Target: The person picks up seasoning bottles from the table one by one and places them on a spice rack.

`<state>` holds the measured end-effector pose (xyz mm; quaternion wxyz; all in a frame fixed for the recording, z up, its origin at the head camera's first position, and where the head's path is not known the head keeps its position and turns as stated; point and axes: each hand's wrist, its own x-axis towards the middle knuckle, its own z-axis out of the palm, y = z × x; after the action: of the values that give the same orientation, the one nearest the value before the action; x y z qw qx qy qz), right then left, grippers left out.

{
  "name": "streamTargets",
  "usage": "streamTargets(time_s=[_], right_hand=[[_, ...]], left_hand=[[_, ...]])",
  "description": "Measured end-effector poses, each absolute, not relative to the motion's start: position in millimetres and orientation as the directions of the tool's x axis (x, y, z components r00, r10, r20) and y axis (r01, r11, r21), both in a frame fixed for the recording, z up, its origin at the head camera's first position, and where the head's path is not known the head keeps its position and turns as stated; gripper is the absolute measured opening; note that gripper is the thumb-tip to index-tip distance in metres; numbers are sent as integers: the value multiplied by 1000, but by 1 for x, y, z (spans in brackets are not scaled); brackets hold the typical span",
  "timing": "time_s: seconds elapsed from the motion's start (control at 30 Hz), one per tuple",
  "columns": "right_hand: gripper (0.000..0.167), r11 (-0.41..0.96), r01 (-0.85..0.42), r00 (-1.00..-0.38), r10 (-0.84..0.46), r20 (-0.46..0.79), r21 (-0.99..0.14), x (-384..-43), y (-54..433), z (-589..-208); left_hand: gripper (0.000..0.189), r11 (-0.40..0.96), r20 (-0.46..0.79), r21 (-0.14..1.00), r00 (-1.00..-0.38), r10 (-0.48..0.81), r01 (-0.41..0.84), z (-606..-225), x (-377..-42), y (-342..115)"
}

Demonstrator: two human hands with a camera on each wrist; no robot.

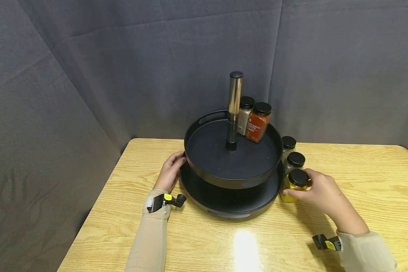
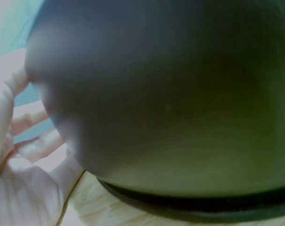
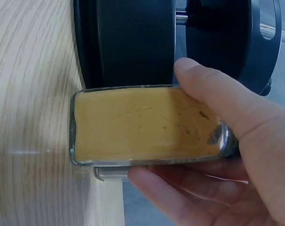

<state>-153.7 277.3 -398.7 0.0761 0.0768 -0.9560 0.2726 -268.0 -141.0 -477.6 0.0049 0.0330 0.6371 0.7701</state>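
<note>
A black two-tier turntable rack (image 1: pixel 231 182) with a metal centre pole (image 1: pixel 234 109) stands on a wooden table (image 1: pixel 197 245). My left hand (image 1: pixel 178 160) rests against the left wall of its upper tier (image 2: pixel 170 94), fingers (image 2: pixel 36 125) fairly straight along the dark wall. My right hand (image 1: pixel 297 187) grips a black-lidded jar of yellow spice (image 1: pixel 291 190) standing on the table against the rack's right side. In the right wrist view the thumb lies over the yellow jar (image 3: pixel 133 122) and the fingers curl beneath it, with the rack's wall (image 3: pixel 133 42) just behind.
On the upper tier stand a red spice jar (image 1: pixel 258 122) and a beige one (image 1: pixel 245 113). Two more black-lidded jars (image 1: pixel 295 160) (image 1: pixel 288 143) line up behind the yellow one. Grey fabric walls close in the back and left; the table's left edge is near.
</note>
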Motion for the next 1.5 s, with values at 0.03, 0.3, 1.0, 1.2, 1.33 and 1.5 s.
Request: streamTargets(time_s=[0.03, 0.3, 1.0, 1.2, 1.33, 1.5], right_hand=[[50, 839, -191, -976, -107, 190, -510, -154, 277, -399], [50, 838, -192, -977, -116, 176, -511, -155, 278, -400], [47, 840, -206, -975, -132, 178, -502, -154, 278, -398], [43, 838, -198, -976, -122, 179, -509, -152, 278, -395], [42, 839, -194, -975, -107, 195, -508, -151, 280, -394], [39, 847, -192, -968, -80, 238, -496, -149, 281, -393]], left_hand=[[37, -191, 46, 981, -998, 50, 35, -477, -268, -141], [36, -180, 40, 983, -998, 49, 31, -476, -267, -141], [39, -194, 44, 981, -996, 73, 29, -478, -268, -143], [39, -181, 37, 983, -997, 69, 23, -478, -268, -142], [38, -185, 35, 982, -997, 66, 22, -478, -268, -142], [38, -191, 37, 981, -997, 64, 25, -478, -268, -142]])
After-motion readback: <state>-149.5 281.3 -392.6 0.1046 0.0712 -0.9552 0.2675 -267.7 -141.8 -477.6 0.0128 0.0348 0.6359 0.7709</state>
